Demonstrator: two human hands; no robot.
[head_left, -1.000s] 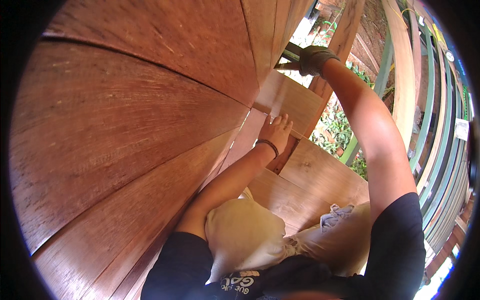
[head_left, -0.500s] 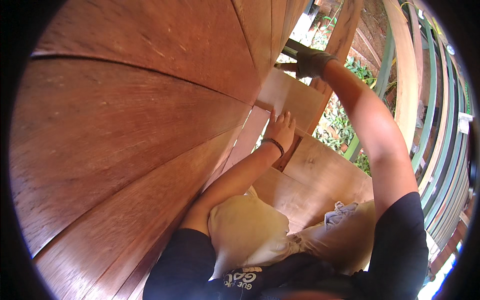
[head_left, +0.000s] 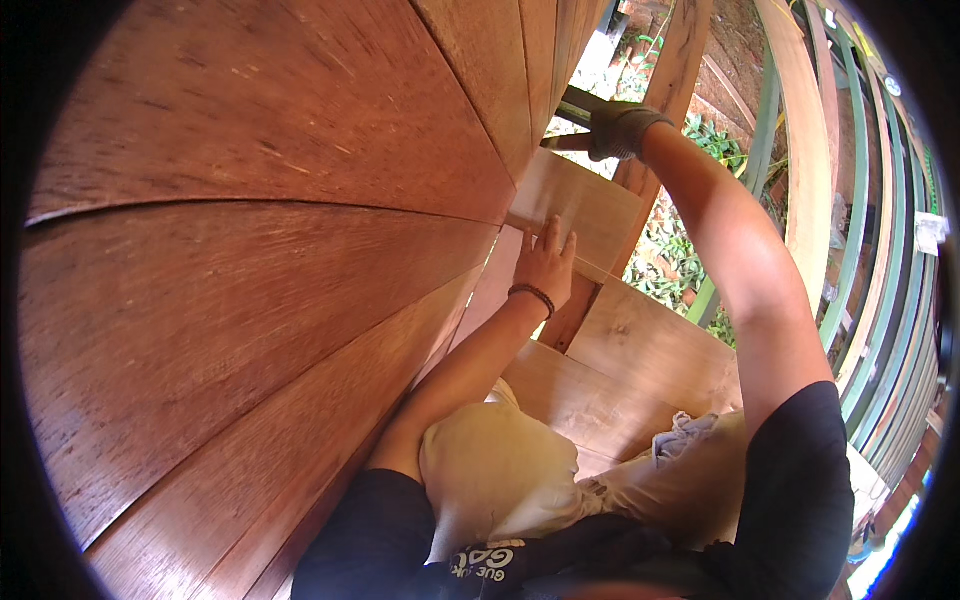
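My left hand (head_left: 546,262), bare with a dark bracelet at the wrist, lies with fingers spread on a short brown wooden board (head_left: 590,205). That board meets the foot of the plank wall (head_left: 330,290) on my left. Farther out, my right hand (head_left: 622,131) wears a grey-brown knit glove and is closed. A short brown wooden handle (head_left: 566,143) juts out leftward from under the glove; its other end is hidden. Just above it a dark bar (head_left: 580,106) runs toward the wall, and I cannot tell whether the glove touches it.
More floor boards (head_left: 655,335) extend toward my knees, with a gap beside my left wrist showing a brown beam (head_left: 572,325). A long timber (head_left: 680,60) runs outward past the right hand. Leaves and ground (head_left: 665,245) show below; curved-looking long slats (head_left: 850,200) stand at right.
My left hand has slid slightly left and nearer on the board, its fingers spreading more. The gloved right hand stays at about the same spot. The whole view has shifted a little.
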